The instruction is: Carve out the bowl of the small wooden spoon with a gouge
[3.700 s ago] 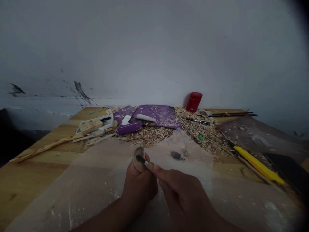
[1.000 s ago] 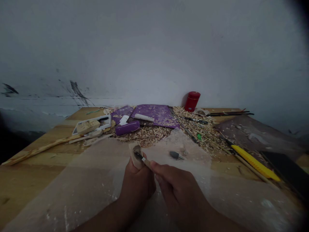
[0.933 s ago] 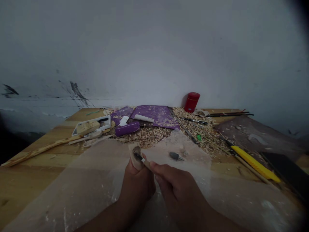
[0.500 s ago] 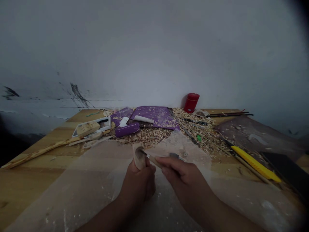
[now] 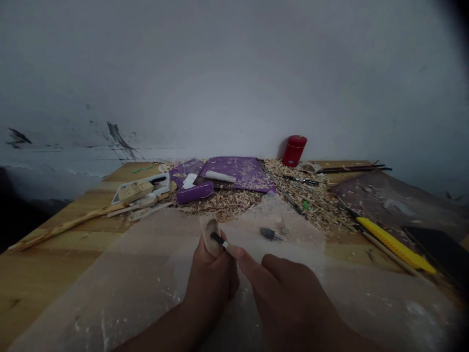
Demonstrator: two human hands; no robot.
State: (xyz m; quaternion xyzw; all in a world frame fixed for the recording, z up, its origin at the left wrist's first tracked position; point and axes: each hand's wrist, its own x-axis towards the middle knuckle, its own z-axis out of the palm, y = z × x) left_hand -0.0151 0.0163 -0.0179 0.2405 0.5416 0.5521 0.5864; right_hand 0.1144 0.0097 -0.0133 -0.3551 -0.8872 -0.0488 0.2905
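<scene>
My left hand [image 5: 213, 274] is closed around a pale piece of wood [image 5: 205, 226], whose upper end sticks up out of the fist and has a darker hollow in its face. A carving tool with a dark metal blade [image 5: 219, 239] and a light wooden handle [image 5: 230, 250] is gripped by my right hand [image 5: 282, 288], the index finger stretched along the handle. The blade's tip touches the wood at the hollow. Most of the handle is hidden inside the right hand. Both hands are above a translucent plastic sheet [image 5: 146, 278].
Wood shavings [image 5: 234, 204] are heaped behind the hands around a purple sheet [image 5: 242, 171]. A grey-tipped bit [image 5: 269, 233] lies on the plastic. To the right is a yellow utility knife [image 5: 395, 244]; to the left, a white tray [image 5: 169, 183] and a long stick [image 5: 66, 226]. A red canister [image 5: 294, 150] leans at the wall.
The right hand has turned and come lower, with the tool's handle now pointing down toward me. The blade has shifted down in the hollow. The grey-tipped bit is uncovered, and the view has shifted slightly.
</scene>
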